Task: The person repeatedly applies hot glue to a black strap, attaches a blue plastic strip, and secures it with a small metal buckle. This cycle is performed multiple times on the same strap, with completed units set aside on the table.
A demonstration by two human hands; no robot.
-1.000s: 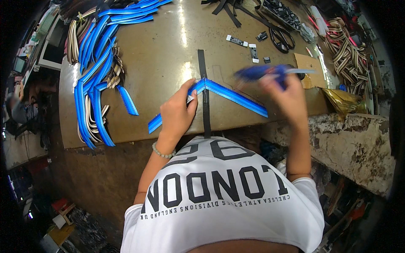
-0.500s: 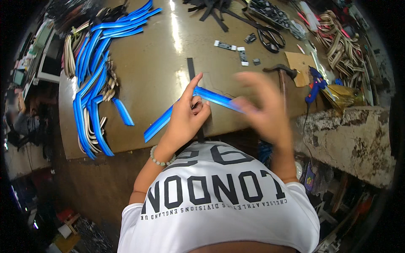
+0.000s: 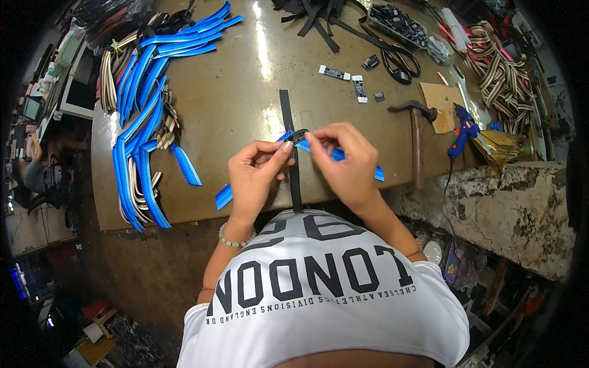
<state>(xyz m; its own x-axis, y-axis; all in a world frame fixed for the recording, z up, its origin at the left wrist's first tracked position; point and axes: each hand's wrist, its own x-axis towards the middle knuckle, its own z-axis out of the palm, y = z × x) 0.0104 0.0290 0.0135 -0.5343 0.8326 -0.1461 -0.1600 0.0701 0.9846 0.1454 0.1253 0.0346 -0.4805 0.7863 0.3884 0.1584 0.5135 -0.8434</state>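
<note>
My left hand and my right hand meet over the table in front of my body, both closed in pinches. Between their fingertips bends a short black strip with pale markings, one end in each hand. Behind and below the hands a striped blue strap lies folded at an angle, its corner partly hidden by the black strip. A long, narrow black band runs away from me under the strap.
A bundle of blue straps covers the left side. Towards the right lie a hammer, a blue glue gun with a cable, scissors and cardboard. A tray of small black parts stands far right.
My right hand has come left from above the strap's right arm to meet my left hand. The short black strip now shows between them. My left forefinger no longer points up.
</note>
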